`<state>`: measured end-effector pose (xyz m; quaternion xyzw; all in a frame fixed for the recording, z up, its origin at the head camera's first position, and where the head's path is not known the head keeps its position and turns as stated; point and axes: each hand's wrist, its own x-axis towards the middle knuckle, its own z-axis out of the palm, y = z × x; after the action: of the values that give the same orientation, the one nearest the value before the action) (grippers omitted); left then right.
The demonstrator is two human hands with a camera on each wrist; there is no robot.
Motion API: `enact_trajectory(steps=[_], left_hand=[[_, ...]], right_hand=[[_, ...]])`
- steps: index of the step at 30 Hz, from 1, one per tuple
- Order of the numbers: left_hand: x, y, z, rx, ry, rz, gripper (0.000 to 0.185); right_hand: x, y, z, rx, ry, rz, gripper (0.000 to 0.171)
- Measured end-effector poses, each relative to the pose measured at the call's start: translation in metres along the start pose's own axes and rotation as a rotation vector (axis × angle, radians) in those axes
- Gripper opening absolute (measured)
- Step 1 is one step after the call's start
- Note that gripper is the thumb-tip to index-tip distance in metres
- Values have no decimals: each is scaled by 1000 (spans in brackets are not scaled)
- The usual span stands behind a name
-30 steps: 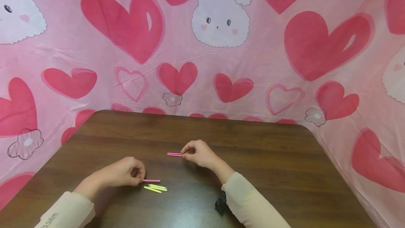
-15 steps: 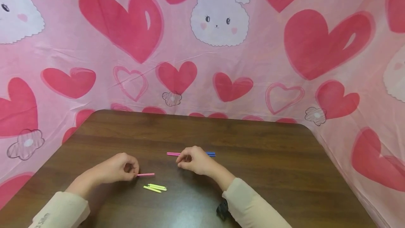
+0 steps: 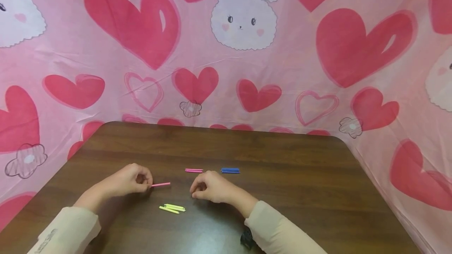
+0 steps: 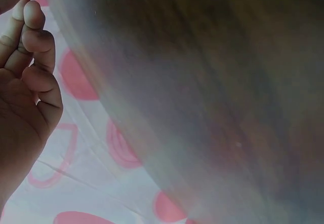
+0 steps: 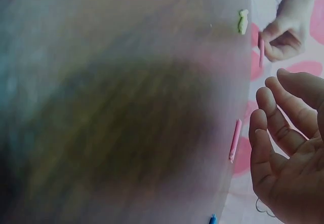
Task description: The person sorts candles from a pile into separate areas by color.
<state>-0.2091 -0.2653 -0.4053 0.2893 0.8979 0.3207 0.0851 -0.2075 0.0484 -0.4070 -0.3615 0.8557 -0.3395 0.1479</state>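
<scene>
My left hand [image 3: 127,181] pinches one end of a thin pink stick [image 3: 161,184], which points right above the table. The same stick [image 5: 261,53] shows between thumb and fingers in the right wrist view. My right hand [image 3: 214,187] hovers right of it with fingers loosely bent and nothing in them; the right wrist view has thumb and fingertips apart. Just beyond the right hand lie pink sticks [image 3: 194,170] side by side. A row of blue sticks [image 3: 230,171] lies to their right. Nearer the front, several yellow-green sticks [image 3: 173,208] form a loose group.
The brown wooden table [image 3: 300,191] has rounded far corners. A pink cloth [image 3: 296,50] with hearts and rabbits hangs behind and at both sides. By the right sleeve [image 3: 275,226] is a small black object [image 3: 246,239].
My left hand has lifted the pink stick away from the yellow-green ones, moving it back and slightly left. My right hand has let go of the far pink sticks and drawn nearer, uncovering the blue ones.
</scene>
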Motion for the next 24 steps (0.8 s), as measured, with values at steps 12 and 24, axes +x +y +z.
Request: enact_trajectory(steps=[12, 24], left_hand=[[16, 0, -4, 25, -7, -23, 9], [46, 4, -3, 42, -8, -11, 8]], right_hand=[[5, -7, 9, -66, -78, -37, 5], [14, -12, 14, -140, -142, -70, 6]])
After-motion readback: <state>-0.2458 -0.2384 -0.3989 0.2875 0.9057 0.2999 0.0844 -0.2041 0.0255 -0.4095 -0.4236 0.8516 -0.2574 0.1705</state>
